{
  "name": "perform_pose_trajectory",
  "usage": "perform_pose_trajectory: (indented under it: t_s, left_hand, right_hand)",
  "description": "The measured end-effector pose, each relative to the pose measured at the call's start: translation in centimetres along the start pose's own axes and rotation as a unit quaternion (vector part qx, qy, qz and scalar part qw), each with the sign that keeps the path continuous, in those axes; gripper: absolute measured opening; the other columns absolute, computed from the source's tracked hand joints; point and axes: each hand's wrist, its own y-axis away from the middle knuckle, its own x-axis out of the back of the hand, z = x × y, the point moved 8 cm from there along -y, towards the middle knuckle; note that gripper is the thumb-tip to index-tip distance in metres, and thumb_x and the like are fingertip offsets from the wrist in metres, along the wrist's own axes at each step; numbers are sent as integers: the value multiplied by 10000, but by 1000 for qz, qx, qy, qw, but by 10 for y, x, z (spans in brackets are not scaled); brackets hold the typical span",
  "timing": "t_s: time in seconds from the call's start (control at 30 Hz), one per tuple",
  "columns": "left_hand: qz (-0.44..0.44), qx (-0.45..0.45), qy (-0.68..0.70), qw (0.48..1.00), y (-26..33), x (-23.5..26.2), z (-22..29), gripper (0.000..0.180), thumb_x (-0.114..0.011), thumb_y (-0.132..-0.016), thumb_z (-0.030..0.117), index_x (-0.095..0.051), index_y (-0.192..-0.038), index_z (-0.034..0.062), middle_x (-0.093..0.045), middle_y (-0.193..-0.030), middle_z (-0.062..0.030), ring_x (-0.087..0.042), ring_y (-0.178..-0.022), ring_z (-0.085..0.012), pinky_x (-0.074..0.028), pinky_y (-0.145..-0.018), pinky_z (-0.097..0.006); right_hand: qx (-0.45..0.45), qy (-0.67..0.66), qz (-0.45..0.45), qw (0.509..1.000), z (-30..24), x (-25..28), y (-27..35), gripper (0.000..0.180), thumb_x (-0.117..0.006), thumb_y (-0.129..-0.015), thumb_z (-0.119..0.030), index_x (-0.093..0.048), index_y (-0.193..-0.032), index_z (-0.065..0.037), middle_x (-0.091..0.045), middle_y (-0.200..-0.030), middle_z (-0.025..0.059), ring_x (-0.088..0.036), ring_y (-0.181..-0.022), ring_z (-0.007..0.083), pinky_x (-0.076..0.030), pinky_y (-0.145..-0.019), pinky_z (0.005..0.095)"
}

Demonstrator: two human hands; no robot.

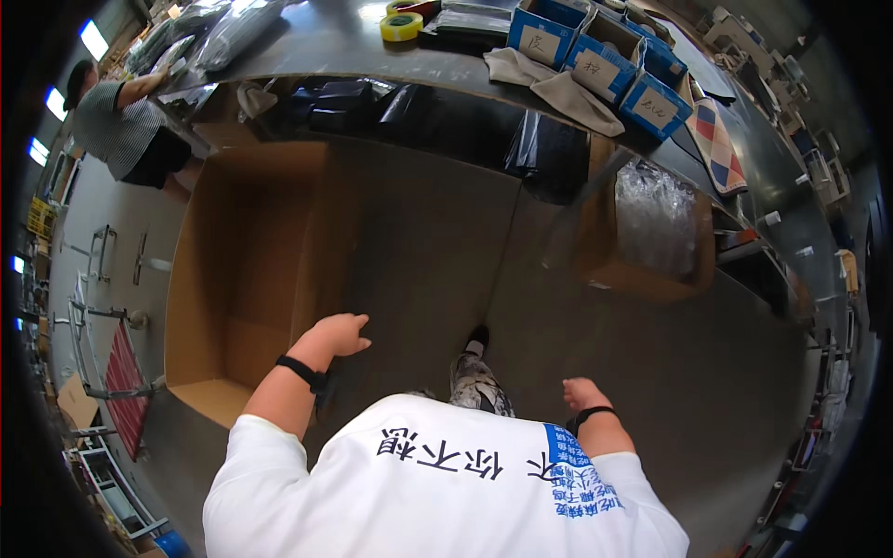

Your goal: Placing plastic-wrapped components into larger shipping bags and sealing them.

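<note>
My left hand [340,335] hangs beside the right wall of a big open-topped cardboard box [246,251], apart from it. Its thumb and fingers are loosely apart, and nothing shows in them. Over the floor at the right is my right hand [583,393], fingers curled in, with no object visible in it. A dark band [302,374] circles the left wrist, and another dark band [593,415] the right. The cardboard box stands on the floor, and its visible inside holds nothing.
A long dark worktable [353,67] spans the far side, bearing blue boxes [605,70], yellow tape [401,27] and grey cloth [558,88]. Beneath its right part stands a carton [642,265] with clear plastic. Another person [121,121] stands far left, near a metal cart [126,381].
</note>
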Motion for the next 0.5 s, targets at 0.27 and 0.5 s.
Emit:
perform_pose_trajectory:
  t_s: [0.27, 0.5]
  left_hand:
    - [-72, 29, 30, 997, -140, 37, -16, 577, -614, -875, 345, -484, -1358, 57, -586, -1274, -172, -542, -1198, -330, -454, -985, -420]
    - [-39, -42, 90, 994, -293, 78, 0, 539, -627, -849, 347, -530, -1284, 44, -622, -1184, -200, -584, -1115, -368, -479, -929, -446]
  right_hand:
    - [223, 196, 61, 953, -293, 34, -96, 552, -631, -862, -335, -544, -1300, -12, -554, -1323, 196, -495, -1264, 342, -407, -1047, 379]
    - [242, 223, 93, 940, -420, 61, -174, 645, -632, -869, -326, -419, -1396, -22, -467, -1396, 232, -431, -1314, 367, -371, -1078, 418]
